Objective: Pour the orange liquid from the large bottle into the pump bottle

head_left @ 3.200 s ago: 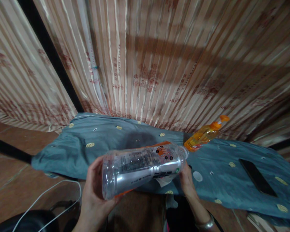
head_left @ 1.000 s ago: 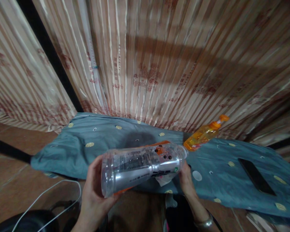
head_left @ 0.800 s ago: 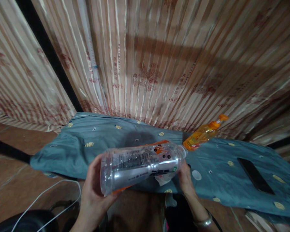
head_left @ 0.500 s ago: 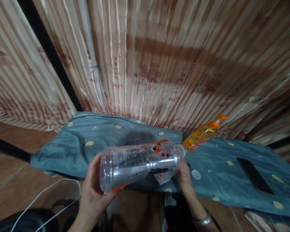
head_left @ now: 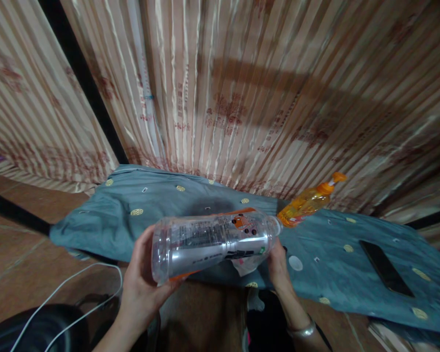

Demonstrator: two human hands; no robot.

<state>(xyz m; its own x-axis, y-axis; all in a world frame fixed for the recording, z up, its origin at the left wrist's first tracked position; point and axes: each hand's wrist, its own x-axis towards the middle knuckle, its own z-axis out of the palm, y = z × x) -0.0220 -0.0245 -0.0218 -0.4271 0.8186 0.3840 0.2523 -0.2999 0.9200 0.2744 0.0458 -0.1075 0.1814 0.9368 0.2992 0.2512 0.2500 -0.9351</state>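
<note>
The left hand (head_left: 141,288) was curled snugly round the base of the clear bottle (head_left: 212,244), held sideways over the near edge of the teal cloth (head_left: 161,200), its neck by the right hand (head_left: 279,266), whose hidden fingers left their grip unclear, short of the orange pump bottle (head_left: 305,206) toward the far edge.

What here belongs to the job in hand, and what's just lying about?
In use:
Clear bottle, left hand gripping its base end
Right hand, at its neck
Crumpled white piece beneath, hold unclear

Lying about:
Orange pump bottle, on the cloth
Phone, same cloth
White cable
</note>
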